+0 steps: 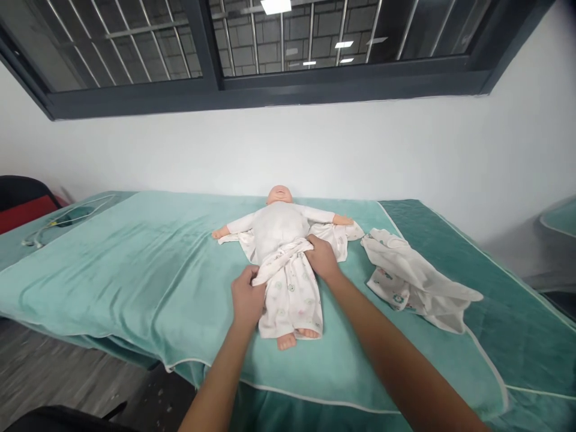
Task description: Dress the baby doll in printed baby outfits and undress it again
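A baby doll (pixel 281 221) lies on its back on the green blanket, arms spread and head toward the wall. White printed baby pants (pixel 293 294) cover its legs, with the feet showing at the hems. My left hand (pixel 248 298) is closed on the waistband at the left side. On the right side of the waistband, my right hand (pixel 321 257) grips the fabric too. A white printed baby shirt (pixel 337 235) is spread under the doll's back and arms. The fingertips of both hands are partly hidden in the cloth.
Another crumpled white printed garment (pixel 414 279) lies to the right. The light green blanket (pixel 180 258) covers the table, over a darker green cloth (pixel 508 300). At the far left are a white cable (pixel 72 216) and a black and red chair (pixel 24 204). A wall and window stand behind.
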Demonstrator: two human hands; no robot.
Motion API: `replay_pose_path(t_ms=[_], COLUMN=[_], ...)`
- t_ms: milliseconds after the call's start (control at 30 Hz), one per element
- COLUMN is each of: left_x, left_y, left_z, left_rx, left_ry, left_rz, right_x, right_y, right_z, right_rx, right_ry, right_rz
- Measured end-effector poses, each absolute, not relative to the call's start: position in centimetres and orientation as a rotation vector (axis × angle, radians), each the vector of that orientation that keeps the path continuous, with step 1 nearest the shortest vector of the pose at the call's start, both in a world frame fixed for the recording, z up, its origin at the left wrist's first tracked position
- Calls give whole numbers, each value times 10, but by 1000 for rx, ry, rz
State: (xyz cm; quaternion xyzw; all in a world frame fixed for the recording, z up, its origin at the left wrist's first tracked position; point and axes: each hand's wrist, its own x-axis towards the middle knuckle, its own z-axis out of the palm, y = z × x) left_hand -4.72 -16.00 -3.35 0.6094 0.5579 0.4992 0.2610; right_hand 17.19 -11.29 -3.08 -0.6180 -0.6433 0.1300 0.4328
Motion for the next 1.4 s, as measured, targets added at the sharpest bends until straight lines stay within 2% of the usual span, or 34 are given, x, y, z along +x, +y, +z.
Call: replay_pose_path(t_ms=[267, 500, 800, 967, 1200, 1400], left_x=[-48, -46, -46, -46, -45, -41], left_y=[-169, -165, -162, -161, -146, -125], left_z=[-36, -34, -37, -37, -31, -28], left_rx=[1636, 1718, 1762, 1779, 1746, 1692], left_ry=[1321, 1272, 1276, 1264, 1201, 1182], left_rz=[1328, 1116, 1138, 1168, 1178, 1206], right_x=[175, 178, 176, 170, 159, 152], right_y=[-110, -112, -176, -203, -188, -165], right_z=[-34, -34, -32, -30, -21, -28], right_rx=[-1425, -1323, -1314, -1312, -1193, -1258], right_ry=[-1559, -1542, -1552, -1578, -1570, -1483], right_rz=[537, 714, 899, 887, 970, 815])
